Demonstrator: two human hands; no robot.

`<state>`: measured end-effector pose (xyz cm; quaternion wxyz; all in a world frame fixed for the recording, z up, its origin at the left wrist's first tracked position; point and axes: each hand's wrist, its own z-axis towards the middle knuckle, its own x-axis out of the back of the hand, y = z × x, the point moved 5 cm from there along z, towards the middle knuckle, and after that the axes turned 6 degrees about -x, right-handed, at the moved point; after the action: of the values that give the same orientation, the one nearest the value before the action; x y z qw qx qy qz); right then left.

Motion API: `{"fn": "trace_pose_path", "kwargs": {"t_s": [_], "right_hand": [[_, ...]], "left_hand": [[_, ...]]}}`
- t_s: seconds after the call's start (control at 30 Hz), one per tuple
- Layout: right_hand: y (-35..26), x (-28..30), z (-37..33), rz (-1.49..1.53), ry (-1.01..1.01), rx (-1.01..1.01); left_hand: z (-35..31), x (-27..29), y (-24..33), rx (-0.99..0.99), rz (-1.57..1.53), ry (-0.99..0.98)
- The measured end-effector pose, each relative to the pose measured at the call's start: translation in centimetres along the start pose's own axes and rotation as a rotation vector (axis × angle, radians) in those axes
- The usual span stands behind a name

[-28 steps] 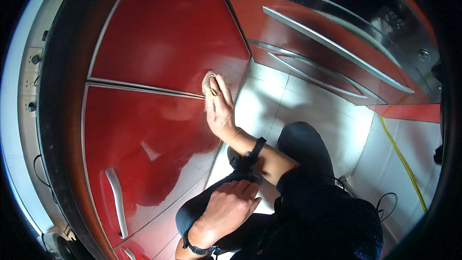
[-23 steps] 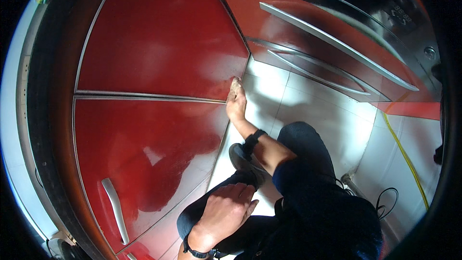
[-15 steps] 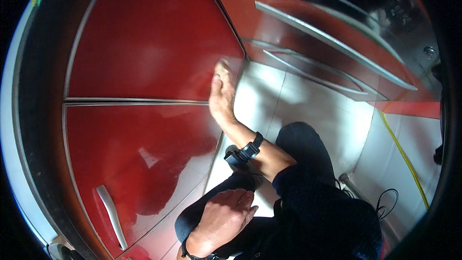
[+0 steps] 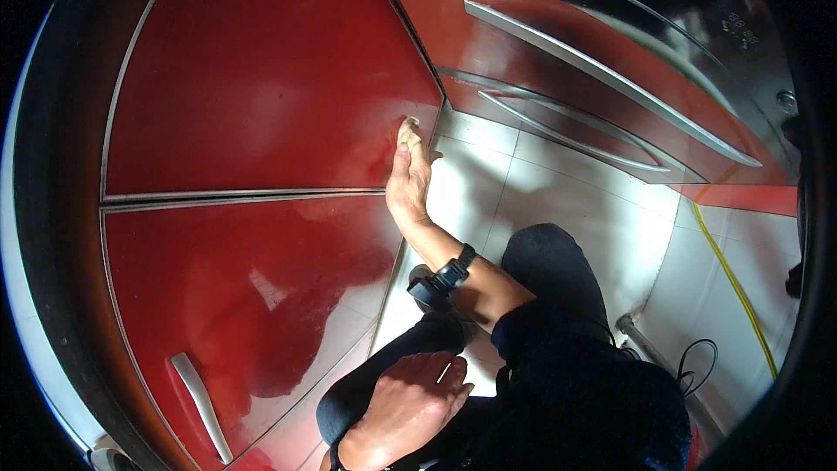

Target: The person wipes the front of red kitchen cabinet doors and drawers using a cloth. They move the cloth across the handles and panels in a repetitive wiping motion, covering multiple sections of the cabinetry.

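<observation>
My right hand [image 4: 408,183], with a black watch [image 4: 449,277] on its wrist, presses against the lower right corner of the upper red cabinet door [image 4: 279,78]. Something pale and yellowish shows at its fingertips; the palm side is hidden, and I cannot make out what it is. My left hand [image 4: 410,410] lies over my left knee with its fingers loosely stretched and holds nothing. Below the upper door is a second glossy red door [image 4: 253,296], which has a silver handle [image 4: 202,408] near its lower left.
At the far right stands a red and steel appliance front with a long silver handle [image 4: 610,83]. White tiles [image 4: 558,174] cover the floor. A yellow hose [image 4: 737,288], a grey pipe [image 4: 658,353] and a black cable [image 4: 702,358] are at the right. My right knee [image 4: 549,253] bends up in the middle.
My right hand has shifted slightly right and down along the door. The left hand stays on the knee, its fingers a little further spread. The view has tilted slightly.
</observation>
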<state>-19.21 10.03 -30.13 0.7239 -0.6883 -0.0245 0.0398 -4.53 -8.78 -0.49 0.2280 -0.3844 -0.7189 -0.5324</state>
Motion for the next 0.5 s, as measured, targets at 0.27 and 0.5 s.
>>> {"fn": "trace_pose_path", "kwargs": {"t_s": [0.27, 0.5], "right_hand": [[8.8, -0.1, 8.5, 0.211, 0.123, -0.884], [10.7, -0.1, 4.1, 0.123, 0.027, -0.262]], "left_hand": [[-0.1, 0.2, -0.7, -0.019, 0.001, 0.031], [-0.1, 0.3, -1.0, -0.018, 0.001, 0.033]]}}
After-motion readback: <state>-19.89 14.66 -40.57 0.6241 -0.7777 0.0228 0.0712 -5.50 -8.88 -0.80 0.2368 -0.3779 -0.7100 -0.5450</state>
